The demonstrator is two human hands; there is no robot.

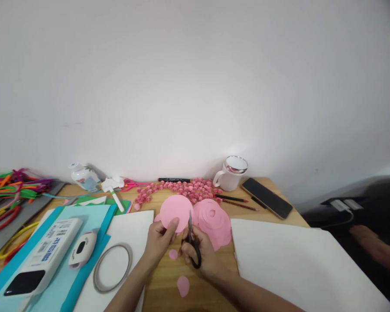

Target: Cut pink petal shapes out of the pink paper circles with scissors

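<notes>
My left hand (160, 237) pinches a round pink paper disc (175, 210) by its lower edge, thumb on top. In my right hand (203, 251) is a pair of scissors (196, 253) with black handles, my fingers through the loops. The blades (190, 221) point up at the right edge of the disc; whether they touch the paper I cannot tell. Just behind, to the right, lies a pile of pink paper spirals and rounds (212, 221). Two small pink paper scraps, one (173, 254) below my hands and one (183, 286) nearer me, rest on the wooden table (162, 281).
Many rolled pink paper roses (195, 189) lie along the back, near a white mug (231, 173), pencils (232, 198) and a phone (267, 198). White sheets (299, 260) lie right. Left are a tape roll (112, 268), a white power bank (45, 255) and coloured pipe cleaners (16, 186).
</notes>
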